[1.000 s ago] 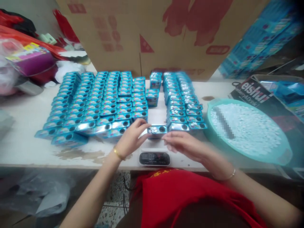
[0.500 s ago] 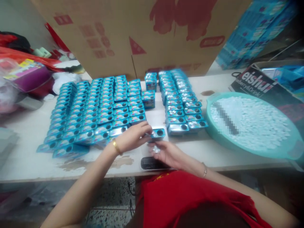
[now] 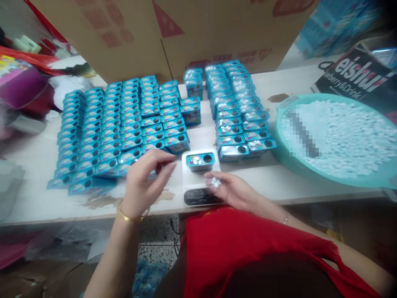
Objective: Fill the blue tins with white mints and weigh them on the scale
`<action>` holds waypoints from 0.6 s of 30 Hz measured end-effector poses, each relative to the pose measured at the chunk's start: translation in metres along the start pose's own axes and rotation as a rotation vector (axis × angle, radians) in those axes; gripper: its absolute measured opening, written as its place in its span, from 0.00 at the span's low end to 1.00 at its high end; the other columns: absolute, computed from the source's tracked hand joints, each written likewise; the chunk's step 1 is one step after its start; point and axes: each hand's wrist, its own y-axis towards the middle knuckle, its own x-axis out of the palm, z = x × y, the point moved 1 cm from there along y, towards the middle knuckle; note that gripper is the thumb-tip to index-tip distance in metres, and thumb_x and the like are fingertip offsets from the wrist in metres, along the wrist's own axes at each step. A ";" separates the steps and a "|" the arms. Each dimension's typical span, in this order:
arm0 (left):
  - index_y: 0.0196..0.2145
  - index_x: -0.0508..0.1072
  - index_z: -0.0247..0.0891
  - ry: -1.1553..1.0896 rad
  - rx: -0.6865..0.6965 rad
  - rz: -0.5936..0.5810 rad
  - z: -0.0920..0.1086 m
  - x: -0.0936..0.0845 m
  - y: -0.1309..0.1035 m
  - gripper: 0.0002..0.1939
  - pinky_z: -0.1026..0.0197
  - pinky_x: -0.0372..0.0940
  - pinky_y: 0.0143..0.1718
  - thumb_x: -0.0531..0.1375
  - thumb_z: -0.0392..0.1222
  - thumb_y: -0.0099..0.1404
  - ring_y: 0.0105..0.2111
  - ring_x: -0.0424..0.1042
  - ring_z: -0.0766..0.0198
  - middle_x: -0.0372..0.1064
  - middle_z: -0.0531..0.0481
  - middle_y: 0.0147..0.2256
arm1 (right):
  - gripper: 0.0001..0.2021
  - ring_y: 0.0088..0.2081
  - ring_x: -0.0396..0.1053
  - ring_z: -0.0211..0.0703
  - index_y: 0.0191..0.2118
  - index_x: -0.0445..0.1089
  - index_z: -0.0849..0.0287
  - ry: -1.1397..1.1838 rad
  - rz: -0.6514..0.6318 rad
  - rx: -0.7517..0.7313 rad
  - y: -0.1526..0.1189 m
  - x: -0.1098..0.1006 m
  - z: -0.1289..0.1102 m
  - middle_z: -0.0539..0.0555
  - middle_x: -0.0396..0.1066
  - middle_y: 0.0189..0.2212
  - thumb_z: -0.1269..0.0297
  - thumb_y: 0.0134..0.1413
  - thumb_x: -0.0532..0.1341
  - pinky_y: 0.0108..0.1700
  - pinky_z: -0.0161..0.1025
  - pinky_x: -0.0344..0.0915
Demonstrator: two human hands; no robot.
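Observation:
A small blue tin [image 3: 201, 165] with a round dark hole in its top sits on a white digital scale [image 3: 189, 182], and a few white tablets lie on its lid. To the left of the scale, my left hand [image 3: 149, 176] is raised, thumb and fingers apart, with nothing visible between them. My right hand [image 3: 235, 190] rests palm up at the scale's right side, fingers curled around several white tablets [image 3: 215, 181]. Its fingertips are close to the scale's black display [image 3: 198, 197], partly covering it.
Rows of blue tins [image 3: 105, 136] fill the left of the table. Another block of tins [image 3: 232, 107], many topped with white tablets, stands right of centre. A mint-green basin [image 3: 281, 145] of tablets is at the right. Behind stands a large cardboard box [image 3: 133, 54].
My left hand has pulled back left from the tin, uncovering it and the scale. My right hand has shifted slightly right, still holding tablets. The camera view has tilted downward.

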 end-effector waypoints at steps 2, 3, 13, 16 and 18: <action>0.38 0.71 0.39 -0.002 -0.121 0.098 -0.016 -0.005 -0.010 0.05 0.63 0.65 0.34 0.59 0.38 0.62 0.32 0.69 0.67 0.69 0.51 0.34 | 0.08 0.28 0.66 0.32 0.39 0.72 0.64 -0.064 0.062 -0.074 -0.008 -0.012 -0.007 0.52 0.68 0.27 0.69 0.55 0.59 0.30 0.28 0.66; 0.37 0.72 0.39 -0.015 -0.173 0.116 -0.023 -0.006 -0.015 0.05 0.63 0.66 0.35 0.59 0.39 0.62 0.32 0.70 0.67 0.69 0.51 0.34 | 0.08 0.29 0.66 0.32 0.40 0.72 0.63 -0.101 0.086 -0.104 -0.011 -0.018 -0.009 0.52 0.68 0.28 0.69 0.55 0.59 0.30 0.28 0.66; 0.40 0.71 0.38 0.045 -0.151 -0.014 -0.028 0.015 -0.018 0.08 0.63 0.65 0.35 0.58 0.41 0.64 0.32 0.68 0.66 0.70 0.49 0.34 | 0.08 0.27 0.65 0.30 0.39 0.73 0.61 -0.163 0.131 -0.129 -0.015 -0.034 0.000 0.51 0.67 0.28 0.66 0.53 0.62 0.28 0.26 0.66; 0.44 0.70 0.37 0.049 -0.010 -0.138 -0.019 0.022 -0.002 0.10 0.61 0.65 0.38 0.55 0.39 0.66 0.36 0.68 0.64 0.69 0.46 0.38 | 0.09 0.26 0.66 0.30 0.40 0.72 0.63 -0.162 0.094 -0.104 -0.011 -0.026 0.003 0.51 0.68 0.27 0.65 0.53 0.62 0.26 0.27 0.64; 0.46 0.69 0.37 0.067 0.082 -0.235 -0.015 0.027 0.011 0.11 0.58 0.65 0.42 0.54 0.40 0.67 0.41 0.67 0.61 0.67 0.44 0.41 | 0.09 0.26 0.66 0.31 0.39 0.72 0.64 -0.171 0.082 -0.100 -0.008 -0.019 0.004 0.52 0.69 0.27 0.65 0.53 0.62 0.24 0.26 0.63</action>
